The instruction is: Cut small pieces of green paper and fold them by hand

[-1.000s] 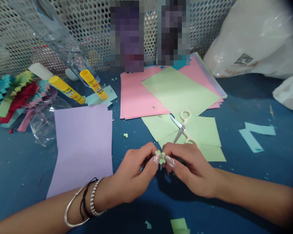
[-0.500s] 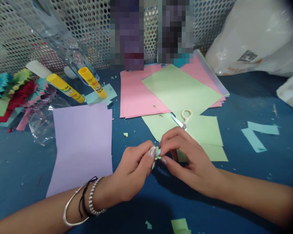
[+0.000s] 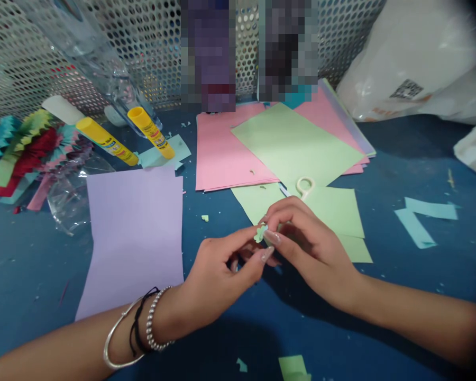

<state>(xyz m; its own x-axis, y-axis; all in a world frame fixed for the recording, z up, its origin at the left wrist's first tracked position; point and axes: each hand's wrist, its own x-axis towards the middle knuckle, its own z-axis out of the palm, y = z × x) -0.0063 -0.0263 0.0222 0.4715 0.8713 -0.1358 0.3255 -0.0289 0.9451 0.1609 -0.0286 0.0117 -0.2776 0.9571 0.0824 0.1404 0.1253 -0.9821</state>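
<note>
A tiny green paper cutout point(image 3: 260, 232), flower-like in shape, is pinched between the fingertips of both hands above the blue table. My left hand point(image 3: 218, 280), with bracelets on the wrist, grips it from the left. My right hand point(image 3: 305, 248) pinches it from the right with thumb and forefinger. Just behind my right hand lie white-handled scissors point(image 3: 304, 186) on green paper sheets point(image 3: 333, 211); their blades are hidden by my fingers.
A lilac sheet point(image 3: 135, 233) lies at the left, pink sheets point(image 3: 226, 153) and a green sheet point(image 3: 297, 145) behind. Two yellow glue sticks point(image 3: 150, 132), folded paper fans point(image 3: 27, 151), clear plastic point(image 3: 69, 198), light-blue strips point(image 3: 424, 219), white bags point(image 3: 416, 63) and a perforated metal wall point(image 3: 31, 58) surround them.
Both hands have lifted the cutout slightly up and away from me. My right hand now covers more of the scissors, and my left fingers have shifted beneath the cutout.
</note>
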